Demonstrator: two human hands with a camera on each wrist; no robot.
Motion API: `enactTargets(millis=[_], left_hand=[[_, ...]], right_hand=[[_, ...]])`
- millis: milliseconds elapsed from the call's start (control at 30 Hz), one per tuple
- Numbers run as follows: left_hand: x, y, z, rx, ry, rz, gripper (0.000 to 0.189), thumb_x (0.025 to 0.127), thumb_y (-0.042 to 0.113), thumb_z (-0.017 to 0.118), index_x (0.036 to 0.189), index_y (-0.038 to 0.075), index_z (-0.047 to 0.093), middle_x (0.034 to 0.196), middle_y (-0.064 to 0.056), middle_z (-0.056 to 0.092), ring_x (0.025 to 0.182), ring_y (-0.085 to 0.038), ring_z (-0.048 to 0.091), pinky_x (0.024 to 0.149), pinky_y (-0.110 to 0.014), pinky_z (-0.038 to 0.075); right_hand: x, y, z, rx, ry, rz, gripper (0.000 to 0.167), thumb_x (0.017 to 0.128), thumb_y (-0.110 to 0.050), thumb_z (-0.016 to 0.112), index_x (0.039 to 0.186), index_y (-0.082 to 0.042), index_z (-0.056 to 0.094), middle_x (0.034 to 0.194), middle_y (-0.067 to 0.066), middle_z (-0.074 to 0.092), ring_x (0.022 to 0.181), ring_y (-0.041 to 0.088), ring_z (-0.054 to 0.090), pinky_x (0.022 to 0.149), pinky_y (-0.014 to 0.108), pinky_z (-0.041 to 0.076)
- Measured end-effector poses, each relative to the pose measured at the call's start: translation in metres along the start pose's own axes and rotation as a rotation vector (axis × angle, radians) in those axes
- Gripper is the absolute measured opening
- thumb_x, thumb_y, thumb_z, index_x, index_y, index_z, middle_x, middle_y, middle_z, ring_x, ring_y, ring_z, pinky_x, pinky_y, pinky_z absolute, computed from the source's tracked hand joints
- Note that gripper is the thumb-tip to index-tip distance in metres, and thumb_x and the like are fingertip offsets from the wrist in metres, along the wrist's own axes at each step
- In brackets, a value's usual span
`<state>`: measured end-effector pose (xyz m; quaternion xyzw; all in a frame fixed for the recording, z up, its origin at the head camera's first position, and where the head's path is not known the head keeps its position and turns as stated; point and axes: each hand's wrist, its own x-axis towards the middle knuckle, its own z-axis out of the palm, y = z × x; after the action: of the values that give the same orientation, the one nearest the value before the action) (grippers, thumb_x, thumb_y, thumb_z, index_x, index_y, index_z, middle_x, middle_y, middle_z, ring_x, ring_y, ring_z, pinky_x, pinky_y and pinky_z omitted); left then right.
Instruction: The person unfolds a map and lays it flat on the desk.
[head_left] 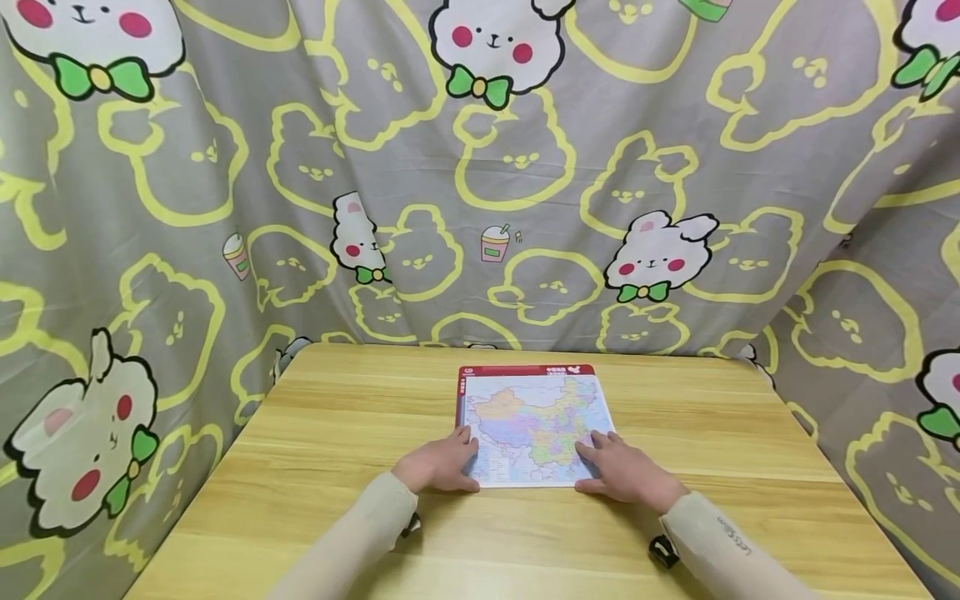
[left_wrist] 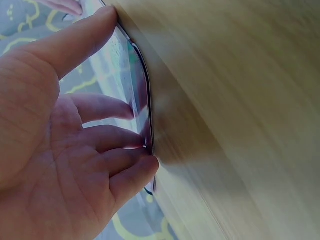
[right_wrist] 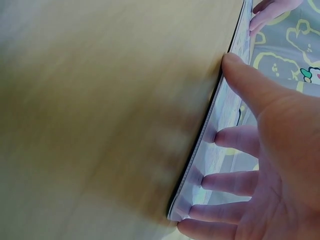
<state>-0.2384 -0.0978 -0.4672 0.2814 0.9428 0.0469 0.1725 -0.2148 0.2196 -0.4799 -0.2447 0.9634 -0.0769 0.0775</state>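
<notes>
A flat map board (head_left: 536,425) with a red band along its far edge lies on the wooden table. It carries a colored map of China. My left hand (head_left: 442,462) rests on the board's left side, with the thumb at the near corner. On the right side, my right hand (head_left: 626,468) touches the board with spread, fairly straight fingers. In the left wrist view, the left fingertips (left_wrist: 132,112) press on the board's rim, which bends slightly off the table. The right wrist view shows the right thumb (right_wrist: 245,75) along the board's dark-edged side (right_wrist: 200,130).
The wooden table (head_left: 337,417) extends around the board on every side. A gray curtain (head_left: 420,183) with yellow outlines and white rabbits hangs behind and at both sides. Dark wrist devices (head_left: 663,551) sit under the sleeves.
</notes>
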Motion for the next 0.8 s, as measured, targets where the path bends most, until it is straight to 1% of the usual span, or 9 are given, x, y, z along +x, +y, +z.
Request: enactTargets(millis=[333, 600, 800], left_hand=[[-0.006, -0.008, -0.002, -0.024, -0.005, -0.005, 0.078, 0.084, 0.043, 0.069, 0.142, 0.000, 0.039, 0.152, -0.018, 0.025, 0.141, -0.028, 0.021, 0.110, -0.038, 0.026], [-0.009, -0.018, 0.000, -0.021, 0.012, 0.015, 0.078, 0.083, 0.042, 0.069, 0.141, -0.002, 0.041, 0.150, -0.021, 0.027, 0.140, -0.031, 0.022, 0.110, -0.039, 0.025], [-0.011, -0.024, 0.000, -0.031, 0.001, -0.003, 0.079, 0.084, 0.043, 0.069, 0.142, -0.001, 0.039, 0.151, -0.020, 0.026, 0.140, -0.029, 0.021, 0.110, -0.039, 0.024]], right_hand=[[0.005, -0.008, 0.001, -0.019, -0.010, 0.000, 0.068, 0.088, -0.051, 0.060, 0.133, -0.001, 0.053, 0.135, 0.032, 0.043, 0.121, 0.054, 0.041, 0.096, 0.059, 0.037], [0.010, -0.014, 0.004, -0.029, -0.027, 0.015, 0.068, 0.087, -0.052, 0.060, 0.135, -0.005, 0.052, 0.137, 0.030, 0.043, 0.122, 0.052, 0.040, 0.096, 0.058, 0.038], [0.013, -0.019, 0.005, -0.029, -0.026, 0.014, 0.067, 0.087, -0.052, 0.060, 0.135, -0.006, 0.052, 0.137, 0.029, 0.043, 0.122, 0.052, 0.041, 0.094, 0.058, 0.040]])
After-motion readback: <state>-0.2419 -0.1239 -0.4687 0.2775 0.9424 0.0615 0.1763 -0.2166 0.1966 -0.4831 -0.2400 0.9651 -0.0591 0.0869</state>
